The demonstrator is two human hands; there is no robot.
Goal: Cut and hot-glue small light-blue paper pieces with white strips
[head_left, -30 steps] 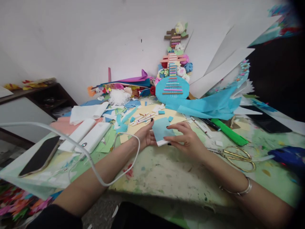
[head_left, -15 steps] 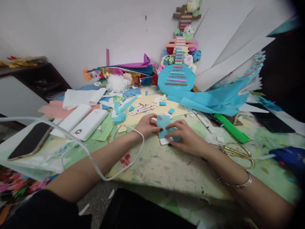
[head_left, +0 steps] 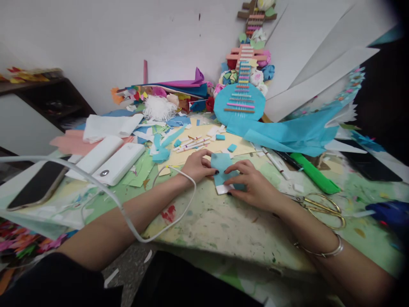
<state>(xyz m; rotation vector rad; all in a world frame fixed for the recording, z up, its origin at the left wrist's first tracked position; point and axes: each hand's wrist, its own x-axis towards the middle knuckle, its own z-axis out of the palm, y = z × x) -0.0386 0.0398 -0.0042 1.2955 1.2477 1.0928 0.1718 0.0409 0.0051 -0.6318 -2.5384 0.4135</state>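
A small piece of light blue paper [head_left: 220, 162] with a white piece [head_left: 223, 188] at its near end is between my hands, low over the painted table. At its left edge my left hand [head_left: 200, 167] pinches it, thumb towards me and fingers curled behind. From the right, my right hand [head_left: 251, 183] grips the paper and the white piece, with its thumb at the near edge and its fingers across the top. More blue paper shows under the right fingers. Where the fingertips press is partly hidden.
Gold-handled scissors [head_left: 322, 207] lie right of my right forearm, near a blue tool [head_left: 388, 217]. A white cable [head_left: 121, 209] loops over my left forearm. Several rolled paper sticks [head_left: 193, 145] lie beyond my hands. A blue paper lute [head_left: 239, 104] leans on the wall.
The camera view has shifted slightly, so the scene sits a little differently in the frame. Both hands keep nearly the same hold on the blue paper.
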